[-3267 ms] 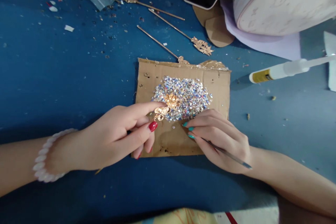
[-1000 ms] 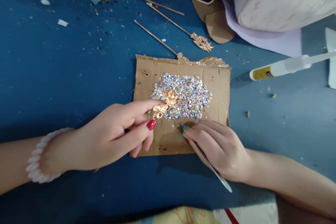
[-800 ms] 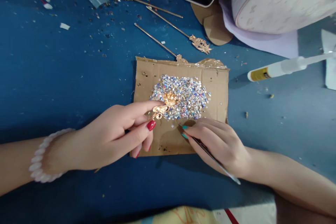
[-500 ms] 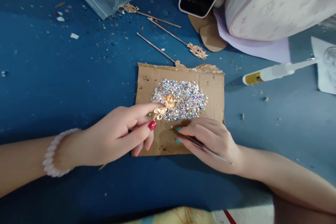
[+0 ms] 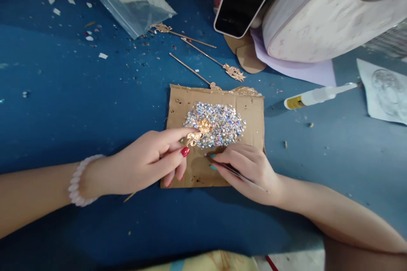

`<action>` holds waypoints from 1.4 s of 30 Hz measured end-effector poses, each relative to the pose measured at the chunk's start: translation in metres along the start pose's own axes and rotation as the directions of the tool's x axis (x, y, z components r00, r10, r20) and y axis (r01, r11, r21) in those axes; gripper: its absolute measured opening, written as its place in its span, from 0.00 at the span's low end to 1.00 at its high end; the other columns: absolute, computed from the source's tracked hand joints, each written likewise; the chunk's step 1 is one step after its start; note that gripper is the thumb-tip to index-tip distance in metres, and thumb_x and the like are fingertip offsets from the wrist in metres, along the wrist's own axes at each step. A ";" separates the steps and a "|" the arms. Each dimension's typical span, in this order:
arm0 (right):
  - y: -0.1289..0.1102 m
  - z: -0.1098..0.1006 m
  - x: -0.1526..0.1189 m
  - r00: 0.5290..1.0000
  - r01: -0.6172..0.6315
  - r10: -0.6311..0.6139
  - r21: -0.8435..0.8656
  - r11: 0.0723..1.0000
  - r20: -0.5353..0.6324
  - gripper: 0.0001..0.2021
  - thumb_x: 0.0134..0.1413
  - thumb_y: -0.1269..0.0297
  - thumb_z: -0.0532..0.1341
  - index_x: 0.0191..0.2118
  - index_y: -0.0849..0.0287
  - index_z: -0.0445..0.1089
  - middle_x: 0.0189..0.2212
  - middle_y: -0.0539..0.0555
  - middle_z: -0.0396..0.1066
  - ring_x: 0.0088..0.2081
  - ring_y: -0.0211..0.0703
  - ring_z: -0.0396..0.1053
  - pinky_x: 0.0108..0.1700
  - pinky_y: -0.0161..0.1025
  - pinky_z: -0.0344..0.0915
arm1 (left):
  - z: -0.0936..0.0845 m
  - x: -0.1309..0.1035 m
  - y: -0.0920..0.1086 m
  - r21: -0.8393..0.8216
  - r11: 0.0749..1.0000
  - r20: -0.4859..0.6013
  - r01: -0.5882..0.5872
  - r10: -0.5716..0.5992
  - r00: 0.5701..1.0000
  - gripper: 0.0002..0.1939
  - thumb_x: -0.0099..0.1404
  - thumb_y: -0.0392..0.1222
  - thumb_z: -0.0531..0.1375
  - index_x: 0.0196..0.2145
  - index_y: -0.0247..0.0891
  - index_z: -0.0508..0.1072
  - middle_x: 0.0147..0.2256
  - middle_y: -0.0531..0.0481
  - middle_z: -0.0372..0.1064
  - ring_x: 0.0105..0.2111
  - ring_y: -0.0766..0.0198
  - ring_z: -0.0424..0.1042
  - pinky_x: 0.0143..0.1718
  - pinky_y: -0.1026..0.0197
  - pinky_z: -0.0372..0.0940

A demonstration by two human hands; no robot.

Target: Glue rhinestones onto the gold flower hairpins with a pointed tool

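My left hand [image 5: 140, 163] pinches a gold-coloured hairpin [image 5: 194, 136] by its ornate flower end, over the left side of a pile of small glittering chips [image 5: 219, 123]. A thin stick end, probably the hairpin's shaft, pokes out below the hand. The pile lies on a piece of cardboard [image 5: 251, 161]. At the pile's lower edge, my right hand [image 5: 251, 169] is closed on slim metal tweezers [image 5: 237, 172], their tips low over the cardboard. A tiny pale chip sits at the tips; whether it is gripped I cannot tell.
Beyond the cardboard lie several more gold hairpins [image 5: 233, 72] and a clear plastic bag [image 5: 136, 12]. A phone [image 5: 244, 0] leans by a pale round case [image 5: 305, 21]. To the right are a glue bottle [image 5: 313, 96] and a printed sheet [image 5: 386, 93]. Scraps litter the blue table [image 5: 79, 106].
The camera view has shifted, showing more of the table's far side. Both hands keep their grips and stay almost in the same place over the cardboard.
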State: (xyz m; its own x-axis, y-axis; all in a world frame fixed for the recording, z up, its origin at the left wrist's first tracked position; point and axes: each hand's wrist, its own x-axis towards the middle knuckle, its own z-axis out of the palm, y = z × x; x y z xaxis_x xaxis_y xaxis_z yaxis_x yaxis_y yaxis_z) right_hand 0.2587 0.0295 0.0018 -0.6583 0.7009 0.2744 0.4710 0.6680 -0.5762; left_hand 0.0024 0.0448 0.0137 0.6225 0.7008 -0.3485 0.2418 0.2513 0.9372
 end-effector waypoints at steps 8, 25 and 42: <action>0.003 -0.001 -0.001 1.000 0.026 -0.026 0.019 0.999 0.005 0.03 0.65 0.72 0.59 0.39 0.62 0.70 0.25 0.51 0.72 0.26 0.37 0.69 0.29 0.34 0.65 | -0.002 0.001 -0.005 0.003 1.000 0.054 -0.012 0.011 0.998 0.25 0.75 0.45 0.50 0.66 0.33 0.59 0.26 0.53 0.74 0.19 0.69 0.70 0.23 0.68 0.67; 0.005 0.001 -0.002 0.999 0.052 -0.052 -0.011 0.999 0.009 0.02 0.64 0.73 0.60 0.38 0.63 0.70 0.23 0.50 0.70 0.25 0.37 0.65 0.28 0.35 0.60 | -0.006 0.003 -0.007 0.044 0.998 0.106 -0.034 0.029 0.994 0.24 0.76 0.43 0.48 0.65 0.34 0.59 0.27 0.54 0.74 0.20 0.71 0.71 0.24 0.70 0.67; 0.003 -0.004 0.002 0.999 0.046 -0.047 0.040 0.998 0.024 0.03 0.64 0.74 0.60 0.39 0.65 0.71 0.24 0.51 0.71 0.25 0.36 0.66 0.28 0.35 0.63 | -0.003 0.001 -0.002 0.025 0.999 0.060 -0.020 0.018 0.998 0.24 0.74 0.42 0.50 0.65 0.35 0.61 0.25 0.56 0.73 0.19 0.71 0.69 0.23 0.70 0.65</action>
State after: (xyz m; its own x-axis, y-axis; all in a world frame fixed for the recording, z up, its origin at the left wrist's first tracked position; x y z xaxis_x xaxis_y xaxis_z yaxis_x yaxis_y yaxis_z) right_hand 0.2613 0.0337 0.0033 -0.6940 0.6623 0.2824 0.4164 0.6892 -0.5930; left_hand 0.0008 0.0469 0.0112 0.6701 0.6640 -0.3317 0.2485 0.2205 0.9432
